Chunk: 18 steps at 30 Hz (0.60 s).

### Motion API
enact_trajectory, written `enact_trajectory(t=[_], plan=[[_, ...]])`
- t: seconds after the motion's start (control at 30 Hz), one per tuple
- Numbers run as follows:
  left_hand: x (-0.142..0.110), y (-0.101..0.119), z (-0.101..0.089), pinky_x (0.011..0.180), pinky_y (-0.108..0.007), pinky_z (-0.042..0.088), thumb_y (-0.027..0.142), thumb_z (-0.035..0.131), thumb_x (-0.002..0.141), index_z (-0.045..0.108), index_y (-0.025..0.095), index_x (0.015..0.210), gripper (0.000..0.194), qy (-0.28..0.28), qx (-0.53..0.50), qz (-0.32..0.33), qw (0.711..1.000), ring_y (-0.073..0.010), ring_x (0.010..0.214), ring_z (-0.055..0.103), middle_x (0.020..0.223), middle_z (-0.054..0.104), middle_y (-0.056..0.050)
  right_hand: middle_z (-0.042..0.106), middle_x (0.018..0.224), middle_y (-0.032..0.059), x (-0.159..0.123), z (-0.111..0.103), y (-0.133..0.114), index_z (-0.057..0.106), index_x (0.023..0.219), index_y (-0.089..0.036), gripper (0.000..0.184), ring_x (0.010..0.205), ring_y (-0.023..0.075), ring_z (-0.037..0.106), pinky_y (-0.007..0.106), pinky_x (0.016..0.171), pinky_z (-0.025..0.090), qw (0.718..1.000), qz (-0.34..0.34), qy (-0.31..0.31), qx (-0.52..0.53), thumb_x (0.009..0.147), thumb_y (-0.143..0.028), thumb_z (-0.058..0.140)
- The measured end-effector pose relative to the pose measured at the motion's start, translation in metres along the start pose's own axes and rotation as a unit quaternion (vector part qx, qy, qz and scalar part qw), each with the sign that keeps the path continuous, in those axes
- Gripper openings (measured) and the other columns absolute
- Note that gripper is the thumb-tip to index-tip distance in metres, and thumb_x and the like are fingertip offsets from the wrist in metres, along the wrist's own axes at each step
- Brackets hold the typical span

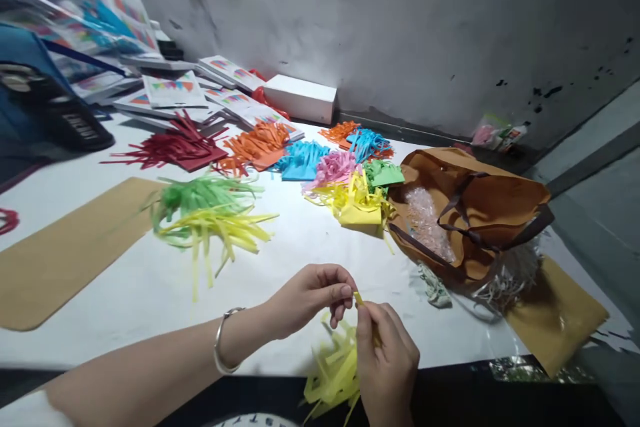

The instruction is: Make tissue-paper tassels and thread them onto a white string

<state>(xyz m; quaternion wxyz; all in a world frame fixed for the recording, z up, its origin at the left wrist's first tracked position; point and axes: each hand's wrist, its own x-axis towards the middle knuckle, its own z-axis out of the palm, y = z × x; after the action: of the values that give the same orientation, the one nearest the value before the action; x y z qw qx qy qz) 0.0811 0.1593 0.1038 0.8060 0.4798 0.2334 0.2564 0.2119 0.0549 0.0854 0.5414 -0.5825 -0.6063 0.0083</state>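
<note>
My right hand (387, 360) is closed around the upper part of a yellow paper tassel (333, 370). Its cut strips hang down past the table's front edge. From the left, my left hand (320, 293) pinches with thumb and forefinger at the tassel's narrow twisted top, just above the right fingertips. Further left on the table lie a green tassel (195, 197) and another yellow tassel (220, 227), fringes spread out. Beyond my hands sits a pile with a yellow fringed bundle (363, 213), a pink one (335, 168) and a green one (385, 175).
An open brown bag (510, 207) with clear plastic inside stands at the right, beside a tan envelope (560, 310). A long tan board (75, 247) lies left. Behind are dark red fringes (175, 147), orange fringes (260, 143), printed packs (175, 90) and a white box (300, 97) against the wall.
</note>
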Motion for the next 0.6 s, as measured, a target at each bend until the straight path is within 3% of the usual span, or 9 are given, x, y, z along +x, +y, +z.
enact_trajectory(t=[0.17,0.3,0.43,0.6], plan=[[-0.034,0.000,-0.004,0.052,-0.022,0.048,0.052,0.077,0.078,0.064,0.011,0.080,0.044,0.036,0.056,0.049,0.997,-0.0086,0.053,0.055,0.068,0.059,0.001,0.060,0.069,0.0006,-0.007,0.007,-0.021,0.061,0.090,-0.020,0.015,0.061,0.0115,0.058,0.022,0.062,0.048,0.998,-0.036,-0.040,-0.045,0.096,-0.011,0.051],[-0.052,-0.002,-0.010,0.055,-0.021,0.048,0.054,0.066,0.087,0.064,0.012,0.082,0.041,0.038,0.166,0.100,0.980,-0.0091,0.055,0.055,0.067,0.059,0.000,0.055,0.065,-0.0006,-0.006,-0.001,-0.033,0.061,0.082,-0.020,0.019,0.057,0.0111,0.054,0.022,0.056,0.043,0.990,-0.045,-0.118,-0.057,0.096,-0.014,0.049],[-0.065,-0.002,-0.015,0.055,-0.020,0.049,0.053,0.057,0.093,0.064,0.014,0.086,0.040,0.018,0.250,0.126,0.960,-0.0101,0.057,0.059,0.071,0.060,-0.001,0.053,0.064,-0.0014,-0.002,-0.011,-0.041,0.061,0.077,-0.020,0.024,0.056,0.0109,0.051,0.022,0.054,0.040,0.978,-0.014,-0.204,-0.026,0.097,-0.017,0.048],[-0.077,0.003,-0.019,0.055,-0.018,0.049,0.046,0.050,0.098,0.064,0.015,0.090,0.035,-0.009,0.312,0.132,0.941,-0.0094,0.058,0.060,0.074,0.060,-0.001,0.055,0.066,-0.0015,-0.004,-0.013,-0.044,0.061,0.078,-0.020,0.023,0.058,0.0111,0.052,0.022,0.054,0.040,0.968,0.020,-0.247,0.031,0.097,-0.020,0.049]])
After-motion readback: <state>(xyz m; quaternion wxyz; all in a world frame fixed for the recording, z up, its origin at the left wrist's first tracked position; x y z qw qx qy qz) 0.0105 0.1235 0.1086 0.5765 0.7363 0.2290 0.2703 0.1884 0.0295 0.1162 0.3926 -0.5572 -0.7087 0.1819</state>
